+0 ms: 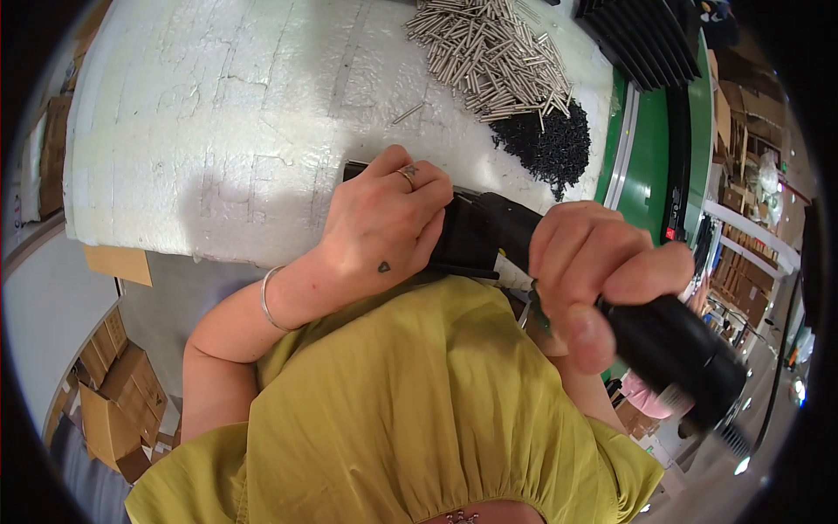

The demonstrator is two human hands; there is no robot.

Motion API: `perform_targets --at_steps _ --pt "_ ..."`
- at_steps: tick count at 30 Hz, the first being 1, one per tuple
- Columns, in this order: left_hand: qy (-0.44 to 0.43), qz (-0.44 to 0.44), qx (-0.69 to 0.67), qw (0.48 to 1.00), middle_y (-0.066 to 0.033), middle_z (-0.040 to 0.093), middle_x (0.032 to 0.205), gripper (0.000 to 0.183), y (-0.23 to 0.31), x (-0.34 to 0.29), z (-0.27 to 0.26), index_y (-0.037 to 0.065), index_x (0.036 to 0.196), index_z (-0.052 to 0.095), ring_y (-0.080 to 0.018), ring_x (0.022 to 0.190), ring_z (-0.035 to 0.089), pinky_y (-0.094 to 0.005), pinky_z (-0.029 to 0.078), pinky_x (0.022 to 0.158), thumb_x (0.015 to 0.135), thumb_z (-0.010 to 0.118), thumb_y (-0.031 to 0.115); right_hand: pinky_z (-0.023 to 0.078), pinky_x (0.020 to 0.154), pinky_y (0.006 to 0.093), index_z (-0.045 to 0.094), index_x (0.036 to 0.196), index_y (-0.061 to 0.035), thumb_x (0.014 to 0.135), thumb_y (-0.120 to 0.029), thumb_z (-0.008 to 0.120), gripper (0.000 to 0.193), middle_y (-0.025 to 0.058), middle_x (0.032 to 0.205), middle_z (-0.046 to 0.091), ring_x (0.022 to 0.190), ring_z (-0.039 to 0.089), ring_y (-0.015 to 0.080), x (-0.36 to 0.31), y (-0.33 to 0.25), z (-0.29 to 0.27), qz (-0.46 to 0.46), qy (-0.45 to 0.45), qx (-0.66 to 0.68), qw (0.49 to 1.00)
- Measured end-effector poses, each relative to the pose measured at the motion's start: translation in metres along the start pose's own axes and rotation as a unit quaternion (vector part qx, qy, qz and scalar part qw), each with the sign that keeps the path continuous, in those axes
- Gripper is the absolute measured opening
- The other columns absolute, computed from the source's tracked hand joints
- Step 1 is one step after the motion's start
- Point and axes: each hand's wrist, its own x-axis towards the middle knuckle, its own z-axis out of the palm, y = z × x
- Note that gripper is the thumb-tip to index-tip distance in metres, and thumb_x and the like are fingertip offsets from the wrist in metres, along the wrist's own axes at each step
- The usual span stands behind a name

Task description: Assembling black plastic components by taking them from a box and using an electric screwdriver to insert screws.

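My left hand (384, 214), with a ring and a bracelet, has its fingers curled over a black flat part (471, 236) at the table's near edge. Its palm side is hidden, along with some of that part. In my right hand (602, 262) is a black electric screwdriver (685, 349), held by its body and tilted, with its narrow front end toward the black part. Whether the tip touches a screw I cannot tell. Beyond the hands lie a heap of silvery metal pins (497, 57) and, touching its near side, a pile of small black screws (550, 144).
White, wrinkled padding (262, 96) covers the table. One loose pin (408, 112) lies apart from the heap. Black ribbed parts (642, 39) stand at the far right, by a green surface (646, 148). Cardboard boxes (122, 402) are on the floor at left.
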Motion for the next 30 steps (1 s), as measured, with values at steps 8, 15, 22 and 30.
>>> perform_targets --at_steps 8,15,22,30 --pt "-0.086 0.081 0.101 0.988 -0.0135 0.050 0.113 0.061 0.028 0.004 -0.032 0.006 0.112 0.052 -0.0315 0.095 0.049 -0.0372 0.043 0.081 0.058 0.075 0.018 0.040 0.053 0.0317 0.044 0.096 -0.0018 0.069 -0.004 0.051 0.029 0.0013 0.060 0.042 0.048 0.040 0.0130 0.009 0.024 -0.048 -0.127 0.205 0.039 0.970" --pt "-0.249 0.079 0.053 0.964 -0.0195 0.046 0.119 0.063 0.034 -0.002 -0.025 0.004 0.121 0.045 -0.0382 0.104 0.047 -0.0415 0.039 0.087 0.068 0.069 0.029 0.038 0.060 0.0311 0.050 0.099 -0.0042 0.072 -0.008 0.049 0.027 0.0026 0.062 0.040 0.053 0.038 0.0120 0.007 0.033 -0.055 -0.085 0.218 0.063 0.970" --pt "-0.424 -0.020 0.042 0.905 -0.0200 0.057 0.075 0.046 0.050 0.040 -0.040 0.007 0.122 0.045 -0.0376 0.069 0.055 -0.0428 0.042 0.062 0.085 0.054 0.032 0.040 0.060 0.0319 0.047 0.099 0.0005 0.075 -0.007 0.051 0.025 0.0032 0.062 0.041 0.054 0.042 0.0120 0.012 0.037 -0.049 -0.071 0.215 0.032 0.974" --pt "-0.265 0.058 0.039 0.962 -0.0114 0.056 0.078 0.029 0.019 0.054 -0.017 0.009 0.112 0.056 -0.0283 0.072 0.051 -0.0368 0.042 0.065 0.086 0.053 0.023 0.042 0.054 0.0276 0.045 0.097 0.0034 0.074 0.001 0.051 0.024 0.0065 0.064 0.050 0.050 0.045 0.0123 0.017 0.044 -0.062 -0.045 0.199 0.105 0.973"
